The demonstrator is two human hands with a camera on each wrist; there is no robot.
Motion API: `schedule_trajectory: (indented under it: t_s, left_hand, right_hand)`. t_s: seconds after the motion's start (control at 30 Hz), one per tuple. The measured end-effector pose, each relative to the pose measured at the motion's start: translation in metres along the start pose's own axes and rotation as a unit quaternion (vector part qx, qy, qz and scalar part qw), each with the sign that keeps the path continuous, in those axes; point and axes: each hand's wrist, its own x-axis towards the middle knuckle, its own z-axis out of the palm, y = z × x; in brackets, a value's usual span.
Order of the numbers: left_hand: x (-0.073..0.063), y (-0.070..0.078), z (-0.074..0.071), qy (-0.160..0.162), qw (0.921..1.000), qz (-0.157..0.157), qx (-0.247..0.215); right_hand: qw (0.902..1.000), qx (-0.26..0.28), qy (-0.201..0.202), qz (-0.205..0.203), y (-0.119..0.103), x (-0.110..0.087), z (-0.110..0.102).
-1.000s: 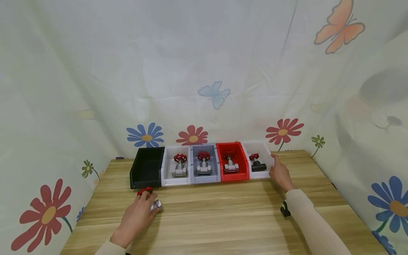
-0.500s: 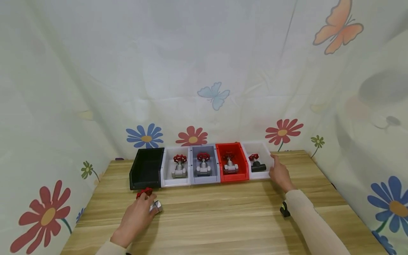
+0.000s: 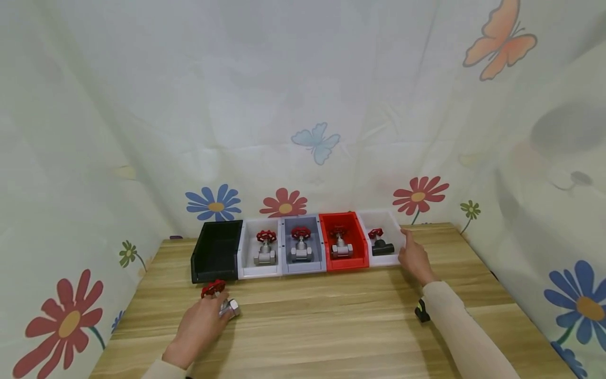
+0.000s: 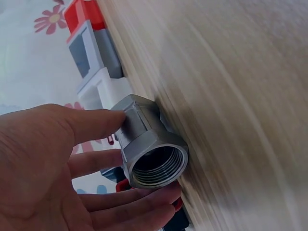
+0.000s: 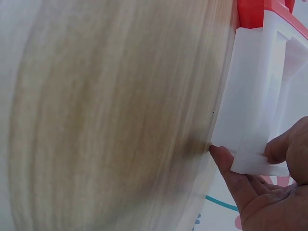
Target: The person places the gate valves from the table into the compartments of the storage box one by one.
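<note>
My left hand [image 3: 199,323] holds a metal gate valve [image 3: 232,308] with a red handwheel, low at the table just in front of the black bin [image 3: 215,276]. In the left wrist view the thumb presses the valve's hexagonal body [image 4: 137,122]; the other fingers lie at its far side, and its threaded opening faces the camera. At the row's right end, my right hand [image 3: 416,261] pinches the side of a white bin [image 3: 384,260]. The right wrist view has the thumb over this bin's rim and fingers outside. Inside it lies a dark valve [image 3: 382,248] with a red handwheel.
Between the end bins stand another white bin [image 3: 260,271], a grey-blue bin [image 3: 304,267] and a red bin [image 3: 347,264], each holding a metal valve with a red handwheel. A flower-printed curtain [image 3: 317,79] hangs behind the wooden table [image 3: 322,321].
The left fingers have slid slightly down from the red handwheel, which shows more now. The valve stays in nearly the same place. The right hand keeps its hold on the white bin.
</note>
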Motion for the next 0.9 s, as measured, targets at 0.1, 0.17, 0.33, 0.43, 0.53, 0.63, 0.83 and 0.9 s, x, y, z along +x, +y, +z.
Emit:
schedule_trajectory:
  t_s: [0.1,0.17,0.33,0.43,0.53,0.63,0.83,0.9]
  left_hand:
    - [0.0,0.001,0.0,-0.015,0.9999,-0.001,-0.008]
    - [0.001,0.001,0.001,-0.026,0.9996,-0.004,-0.01]
    - [0.002,0.0,0.004,-0.033,0.9994,-0.007,-0.012]
    - [0.002,-0.001,0.006,-0.031,0.9994,-0.006,-0.012]
    - [0.003,-0.001,0.007,-0.032,0.9995,-0.005,-0.008]
    - [0.003,-0.001,0.007,-0.033,0.9994,-0.006,-0.006]
    - [0.004,0.0,0.01,-0.014,0.9997,0.001,-0.019]
    - [0.003,0.001,0.01,-0.01,0.9997,-0.001,-0.02]
  right_hand:
    - [1.0,0.002,-0.001,0.005,0.001,0.0,0.002]
    - [1.0,0.001,-0.001,0.005,0.001,-0.001,0.003]
    - [0.9999,0.002,-0.006,0.011,0.001,-0.001,0.002]
    - [0.9999,0.006,-0.006,0.012,0.001,-0.001,0.001]
    - [0.9999,0.005,-0.005,0.009,0.0,0.0,0.001]
    - [1.0,0.004,-0.003,0.005,0.0,0.0,0.001]
    - [1.0,0.002,0.002,-0.004,0.001,-0.001,-0.001]
    - [1.0,0.002,-0.001,-0.003,0.001,-0.002,-0.001]
